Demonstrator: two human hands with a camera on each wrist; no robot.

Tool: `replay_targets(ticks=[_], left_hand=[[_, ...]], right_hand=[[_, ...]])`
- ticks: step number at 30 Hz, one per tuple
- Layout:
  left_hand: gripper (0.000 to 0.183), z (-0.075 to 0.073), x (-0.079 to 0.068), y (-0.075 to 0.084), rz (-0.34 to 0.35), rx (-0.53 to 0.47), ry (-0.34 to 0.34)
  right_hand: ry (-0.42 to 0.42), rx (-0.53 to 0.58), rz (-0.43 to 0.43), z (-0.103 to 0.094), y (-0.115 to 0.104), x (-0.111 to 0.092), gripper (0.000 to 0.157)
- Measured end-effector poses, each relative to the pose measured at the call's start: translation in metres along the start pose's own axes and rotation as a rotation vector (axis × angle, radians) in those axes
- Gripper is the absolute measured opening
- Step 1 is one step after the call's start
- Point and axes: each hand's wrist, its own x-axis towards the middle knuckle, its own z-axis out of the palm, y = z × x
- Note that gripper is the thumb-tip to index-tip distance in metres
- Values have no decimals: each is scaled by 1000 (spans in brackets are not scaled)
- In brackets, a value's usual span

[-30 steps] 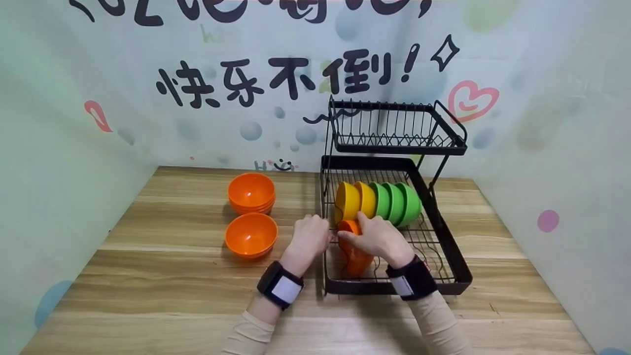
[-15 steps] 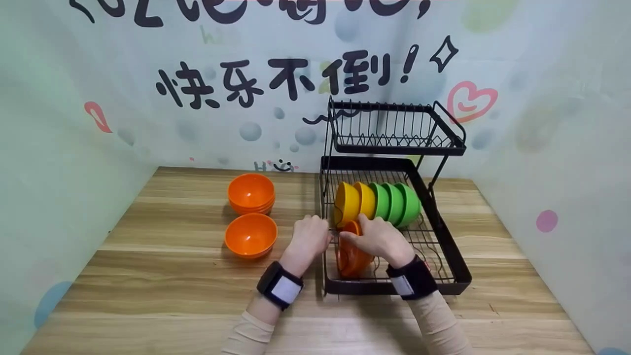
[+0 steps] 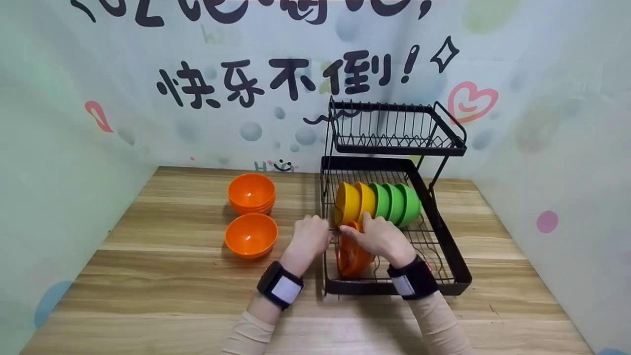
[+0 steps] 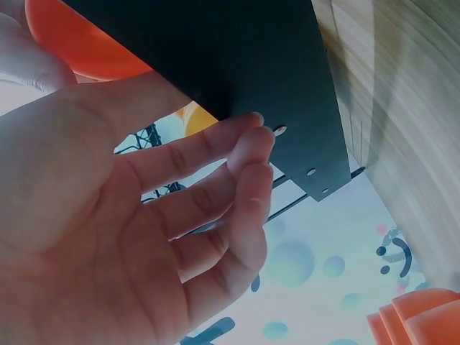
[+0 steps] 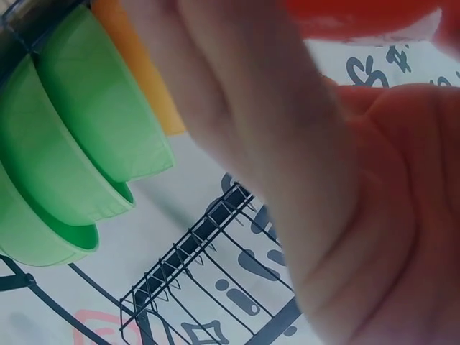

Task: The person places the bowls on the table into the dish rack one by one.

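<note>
In the head view my right hand [image 3: 382,239] holds an orange bowl [image 3: 356,264] by its upper rim. The bowl stands on edge at the front left of the lower tier of a black dish rack [image 3: 456,268]. My left hand [image 3: 309,239] is at the rack's left side; in the left wrist view its fingers [image 4: 251,187] curl against the dark side wall [image 4: 251,65], and the thumb tip is hidden behind it. Just behind the held bowl, two yellow bowls [image 3: 347,202] and several green bowls [image 3: 408,204] stand on edge in a row.
Left of the rack, an orange bowl [image 3: 251,236] sits on the wooden table [image 3: 162,276] in front of a stack of orange bowls [image 3: 251,191]. The rack's upper tier [image 3: 399,148] rises above its back part. Printed cloth walls [image 3: 222,133] enclose the table.
The held orange bowl has tipped slightly, its lower part shifting a little left, and my right thumb has moved slightly. My left hand has stayed at the rack's side.
</note>
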Motion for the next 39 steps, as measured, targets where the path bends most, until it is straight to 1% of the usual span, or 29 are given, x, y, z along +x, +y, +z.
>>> replay_targets(ticks=[7, 11, 14, 18, 21, 26, 31, 33, 35, 37, 39], left_hand=[[27, 0, 1, -1, 3, -7, -21], [26, 0, 0, -2, 5, 0, -15], [26, -1, -2, -2, 3, 9, 4], [28, -2, -1, -3, -22, 13, 11], [28, -3, 0, -4, -65, 19, 2], [18, -4, 0, -8, -152, 67, 11], [12, -6, -4, -11, -213, 132, 85], [10, -7, -5, -13, -246, 148, 104], [10, -8, -5, -14, -294, 146, 87], [12, -10, -4, -16, -349, 131, 30], [15, -11, -2, -17, -402, 109, -43]], right_hand=[[67, -1, -2, -3, 1, 0, 61], [92, -12, 2, -3, 1, 0, 60], [118, -19, -3, -3, 1, 0, 60], [149, -47, 0, -4, 1, 0, 62], [158, -76, 7, -4, 1, 0, 63], [170, -90, 6, -4, 1, 0, 62], [182, -98, -7, -4, 1, 1, 58], [183, -98, -11, -4, 1, 0, 56], [183, -99, -11, -4, 1, 0, 55], [181, -101, -9, -4, 1, 0, 55], [182, -104, -12, -5, 1, 0, 55]])
